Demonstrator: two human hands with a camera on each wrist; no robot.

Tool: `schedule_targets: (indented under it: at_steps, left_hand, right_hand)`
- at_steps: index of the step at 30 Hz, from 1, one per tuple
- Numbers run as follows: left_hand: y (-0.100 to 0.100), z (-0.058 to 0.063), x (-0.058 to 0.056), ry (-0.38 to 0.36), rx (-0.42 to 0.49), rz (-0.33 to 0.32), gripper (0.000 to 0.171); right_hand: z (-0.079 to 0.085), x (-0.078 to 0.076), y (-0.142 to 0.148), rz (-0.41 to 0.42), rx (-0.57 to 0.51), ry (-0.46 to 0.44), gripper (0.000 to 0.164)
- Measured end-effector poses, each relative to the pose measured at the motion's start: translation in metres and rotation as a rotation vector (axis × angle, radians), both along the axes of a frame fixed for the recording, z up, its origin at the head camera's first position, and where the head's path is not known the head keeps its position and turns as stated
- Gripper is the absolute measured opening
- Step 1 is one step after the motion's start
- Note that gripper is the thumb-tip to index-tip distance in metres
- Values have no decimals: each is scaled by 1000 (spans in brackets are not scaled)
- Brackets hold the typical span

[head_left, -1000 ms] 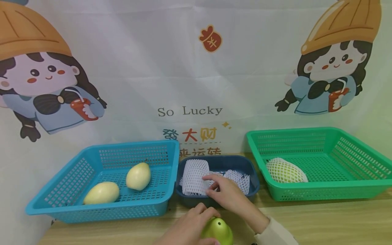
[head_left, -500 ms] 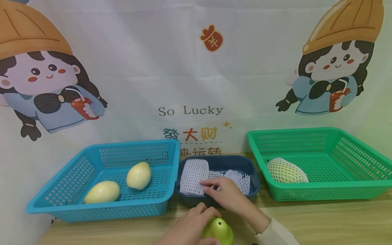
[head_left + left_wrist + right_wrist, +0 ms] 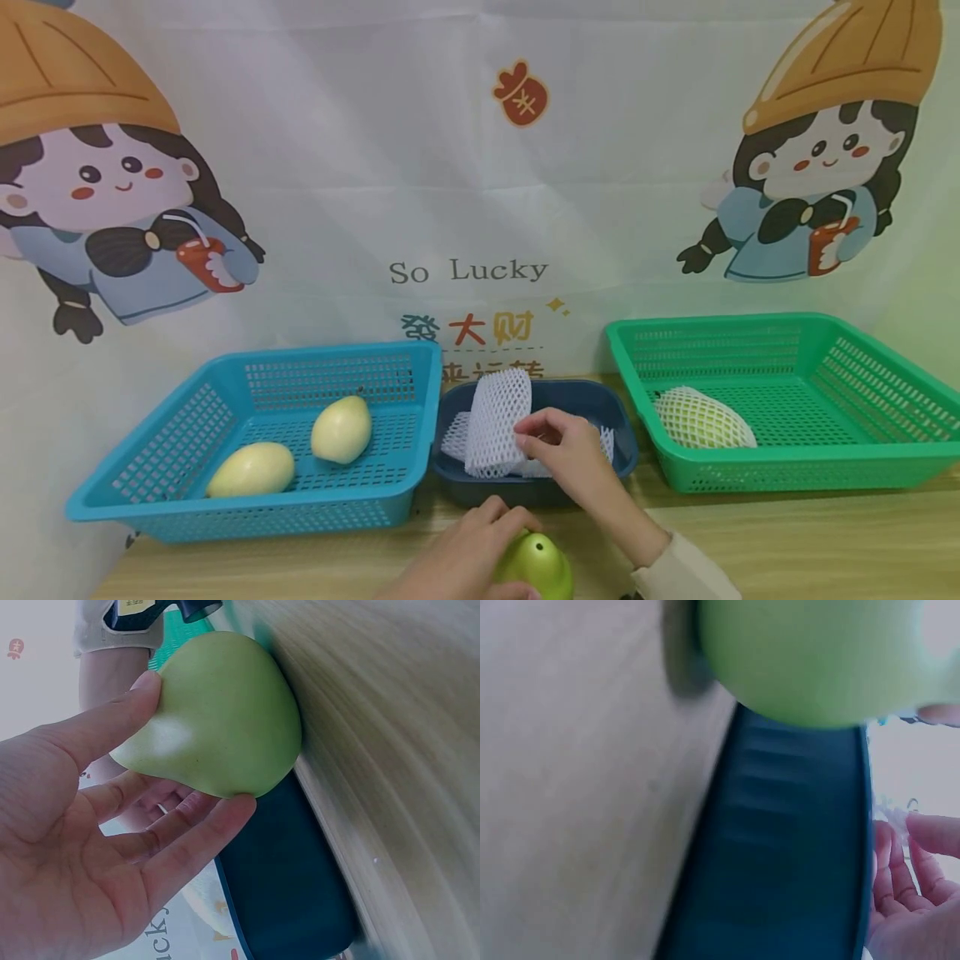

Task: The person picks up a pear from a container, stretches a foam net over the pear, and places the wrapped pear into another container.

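In the head view my left hand [image 3: 468, 550] holds a green pear [image 3: 542, 571] at the table's front; the left wrist view shows thumb and fingers around the pear [image 3: 225, 720], its wide end towards the wood. My right hand [image 3: 566, 450] pinches the right side of a white foam net sleeve [image 3: 495, 429] between thumb and index finger. The sleeve stands up out of a dark blue bin [image 3: 468, 493], rising above its back rim. More foam netting [image 3: 455, 435] lies in the bin, partly covered by the hand. The right wrist view barely shows the sleeve.
Left of the bin stands a blue basket [image 3: 262, 527] with two pale yellow pears [image 3: 341, 429]. To the right, a green basket [image 3: 780, 468] contains one fruit in a foam net [image 3: 701, 419]. A printed cloth [image 3: 600, 208] hangs behind the wooden table [image 3: 787, 542].
My right hand has taken hold of the foam sleeve and lifted it up and to the right, uncovering netting beneath at the left. The left hand and pear have stayed in place.
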State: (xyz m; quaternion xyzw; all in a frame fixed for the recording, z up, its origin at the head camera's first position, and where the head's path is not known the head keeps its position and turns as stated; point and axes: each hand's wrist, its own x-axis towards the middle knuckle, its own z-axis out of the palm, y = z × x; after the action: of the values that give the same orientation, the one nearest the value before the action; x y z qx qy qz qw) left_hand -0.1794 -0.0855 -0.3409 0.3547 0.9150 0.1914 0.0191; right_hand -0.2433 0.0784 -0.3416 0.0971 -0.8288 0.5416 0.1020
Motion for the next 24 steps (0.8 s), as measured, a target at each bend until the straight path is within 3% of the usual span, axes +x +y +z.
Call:
schedule_targets:
  at_steps: [5,10,18,24]
  left_hand:
    - [1,0,0,6,16,-5,49]
    - [2,0,0,-35,28,21,48]
    - [-2,1,-2,-160,66,36,46]
    - [-7,3,-3,-264,169,22,44]
  right_hand:
    - [9,4,11,22,-55,11,8]
    - [19,11,22,77,-86,24,14]
    - [36,29,37,141,-142,-8,41]
    - [36,43,52,182,-96,-15,44]
